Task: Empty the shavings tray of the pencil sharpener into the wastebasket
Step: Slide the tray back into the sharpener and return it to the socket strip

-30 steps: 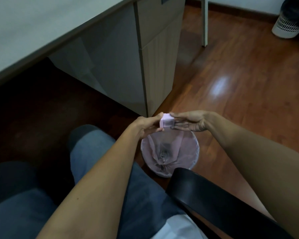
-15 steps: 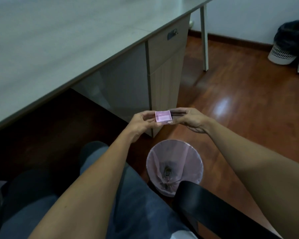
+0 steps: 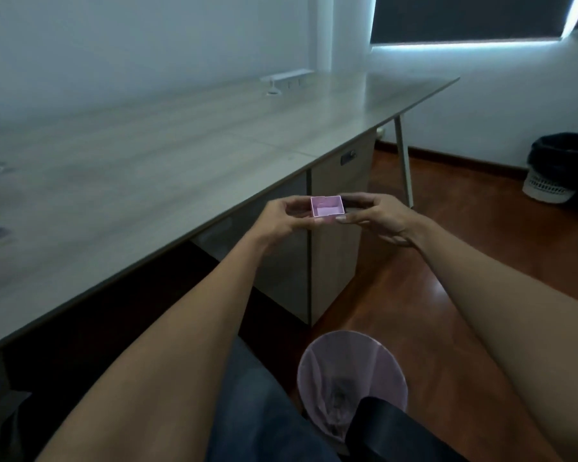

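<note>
A small pink shavings tray [image 3: 327, 207] is held at chest height, its open side facing me and its inside bare. My left hand [image 3: 282, 217] pinches its left side and my right hand [image 3: 372, 215] pinches its right side. A dark flat thing under my right fingers, just right of the tray, is too dim to name. The wastebasket [image 3: 352, 375], lined with a pink bag holding dark scraps at the bottom, stands on the floor well below the tray. A black chair armrest covers its near rim.
A long pale desk [image 3: 167, 168] runs along the left, with a drawer cabinet [image 3: 339, 228] beneath it and a slanted white leg [image 3: 403, 161]. A second bin with a black bag [image 3: 559, 168] sits far right. The black armrest [image 3: 401, 431] and my blue-trousered lap [image 3: 254, 411] are close below.
Both hands have lifted the tray up from just over the wastebasket and turned its open side toward me. My head has tilted up, bringing the desk top and wall into view.
</note>
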